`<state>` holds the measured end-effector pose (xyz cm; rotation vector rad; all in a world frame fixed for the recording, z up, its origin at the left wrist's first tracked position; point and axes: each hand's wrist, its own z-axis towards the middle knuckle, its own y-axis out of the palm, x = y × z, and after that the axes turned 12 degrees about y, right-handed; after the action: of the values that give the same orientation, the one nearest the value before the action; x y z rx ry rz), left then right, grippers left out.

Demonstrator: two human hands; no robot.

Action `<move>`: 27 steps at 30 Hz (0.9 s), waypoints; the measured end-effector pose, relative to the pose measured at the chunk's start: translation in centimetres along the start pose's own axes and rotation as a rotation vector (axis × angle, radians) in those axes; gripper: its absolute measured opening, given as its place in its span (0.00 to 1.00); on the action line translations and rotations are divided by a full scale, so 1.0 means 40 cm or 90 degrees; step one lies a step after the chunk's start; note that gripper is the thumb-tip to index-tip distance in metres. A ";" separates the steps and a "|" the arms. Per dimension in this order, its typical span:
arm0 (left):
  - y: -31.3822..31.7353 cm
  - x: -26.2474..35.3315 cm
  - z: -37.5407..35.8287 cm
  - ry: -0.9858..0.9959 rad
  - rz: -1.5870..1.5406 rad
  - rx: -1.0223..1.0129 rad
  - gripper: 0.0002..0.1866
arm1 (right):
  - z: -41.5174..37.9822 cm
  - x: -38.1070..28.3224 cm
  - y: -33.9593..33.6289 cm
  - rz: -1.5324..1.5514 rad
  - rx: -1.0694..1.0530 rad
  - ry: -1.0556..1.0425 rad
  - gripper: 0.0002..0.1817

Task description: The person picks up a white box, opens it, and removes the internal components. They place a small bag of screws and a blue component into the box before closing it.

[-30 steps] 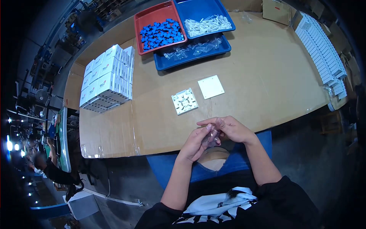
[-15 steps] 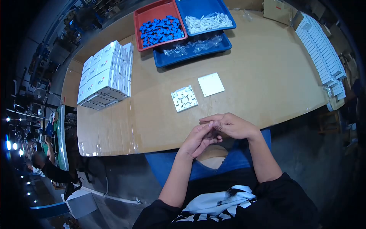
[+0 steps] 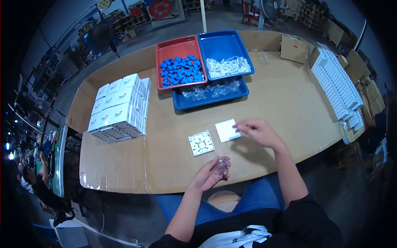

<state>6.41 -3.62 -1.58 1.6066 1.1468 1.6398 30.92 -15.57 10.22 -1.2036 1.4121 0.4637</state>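
My left hand (image 3: 209,175) is raised at the table's near edge, palm up, fingers curled around a small clear plastic bag (image 3: 221,166). My right hand (image 3: 258,131) hovers over the right edge of a flat white square plate (image 3: 226,130), its fingers stretched leftward and slightly apart, with nothing visible in them. A shadow falls on the table below it. Just left of the plate lies a white square base (image 3: 201,143) with moulded clips and cut-outs, its open side up.
A red tray of blue parts (image 3: 182,71) and a blue tray of white plugs (image 3: 228,66) rest on a lower blue tray (image 3: 211,100) with clear bags. Stacked white boxes (image 3: 120,109) stand left. White units (image 3: 337,87) line the right side. A person works far left.
My hands have separated: the right moved up and right to the plate, while the left stays near the edge with a clear bag now visible. The view has tilted up.
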 end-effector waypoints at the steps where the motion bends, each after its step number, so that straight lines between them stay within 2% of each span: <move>1: -0.015 -0.002 0.000 0.004 -0.095 -0.006 0.25 | 0.043 -0.002 -0.031 -0.027 0.040 -0.030 0.12; 3: -0.039 -0.008 0.000 0.024 -0.209 -0.035 0.25 | 0.152 0.010 -0.092 -0.039 0.114 -0.097 0.12; 4: -0.034 -0.008 0.000 0.028 -0.211 -0.042 0.25 | 0.209 0.015 -0.121 -0.025 0.147 -0.132 0.12; 6: -0.015 -0.004 -0.001 0.031 -0.146 0.026 0.26 | 0.314 0.005 -0.186 -0.082 0.206 -0.150 0.11; 9: -0.027 -0.004 0.003 0.022 -0.168 -0.005 0.28 | 0.481 0.011 -0.276 -0.108 0.267 -0.180 0.10; 11: -0.012 0.004 0.003 0.018 -0.172 -0.014 0.29 | 0.542 -0.017 -0.309 -0.316 0.391 -0.097 0.10; 15: -0.023 0.001 0.006 0.003 -0.192 -0.009 0.30 | 0.664 -0.022 -0.351 -0.404 0.426 -0.119 0.11; 17: -0.031 -0.003 0.009 0.004 -0.195 -0.014 0.30 | 0.705 -0.027 -0.353 -0.469 0.473 -0.069 0.09; 18: -0.031 -0.003 0.011 0.003 -0.197 -0.018 0.30 | 0.720 -0.029 -0.358 -0.471 0.471 -0.068 0.09; 20: -0.030 0.000 0.015 -0.003 -0.193 -0.011 0.30 | 0.748 -0.029 -0.366 -0.523 0.376 -0.021 0.10; 27: -0.026 0.006 0.020 -0.023 -0.197 0.009 0.31 | 0.751 -0.076 -0.367 -0.633 0.339 0.009 0.08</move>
<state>6.99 -2.77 -2.42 1.3809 1.3152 1.3999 57.55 4.86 10.45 -1.2779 0.7144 -0.5778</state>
